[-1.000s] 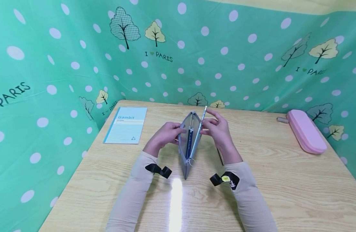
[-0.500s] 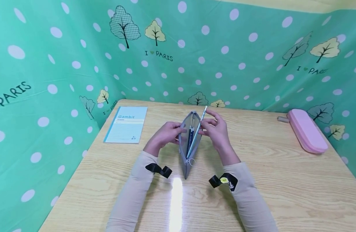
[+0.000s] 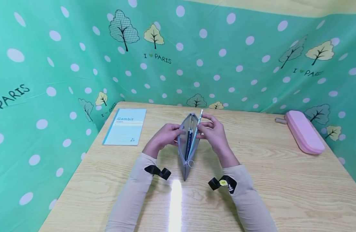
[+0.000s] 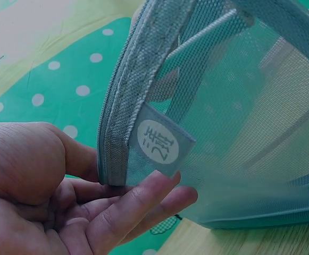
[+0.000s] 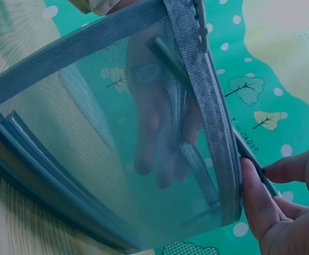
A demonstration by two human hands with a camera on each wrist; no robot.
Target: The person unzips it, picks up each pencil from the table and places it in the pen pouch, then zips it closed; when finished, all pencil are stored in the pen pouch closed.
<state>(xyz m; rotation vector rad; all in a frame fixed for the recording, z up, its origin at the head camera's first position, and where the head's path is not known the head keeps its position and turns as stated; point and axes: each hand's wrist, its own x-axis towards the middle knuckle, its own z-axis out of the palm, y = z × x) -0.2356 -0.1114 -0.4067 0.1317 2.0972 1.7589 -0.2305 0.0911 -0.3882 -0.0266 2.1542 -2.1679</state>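
Observation:
A grey-blue mesh zip pouch (image 3: 183, 149) stands upright on the table in the head view, its mouth spread open. My left hand (image 3: 165, 134) holds its left rim between thumb and fingers; a round printed label (image 4: 158, 142) shows there in the left wrist view. Opposite, my right hand (image 3: 212, 131) pinches a slim light-blue pencil (image 3: 194, 137) with a whitish top end, close to the right rim. The pencil slants down into the pouch mouth, its top above the rim. Dark blue pencils (image 3: 189, 141) stand inside. The light-blue pencil's lower tip is hard to make out.
A light-blue notebook (image 3: 125, 127) marked Gambit lies at the back left. On the right, a pink pencil case (image 3: 304, 132) lies near the table edge, with a small grey block (image 3: 280, 120) beside it. A green dotted curtain (image 3: 166, 83) hangs behind the wooden table (image 3: 268, 187).
My right hand has moved slightly left, bringing the light-blue pencil in from the right rim over the pouch mouth. The left hand keeps its hold. A dark item near my right wrist no longer shows.

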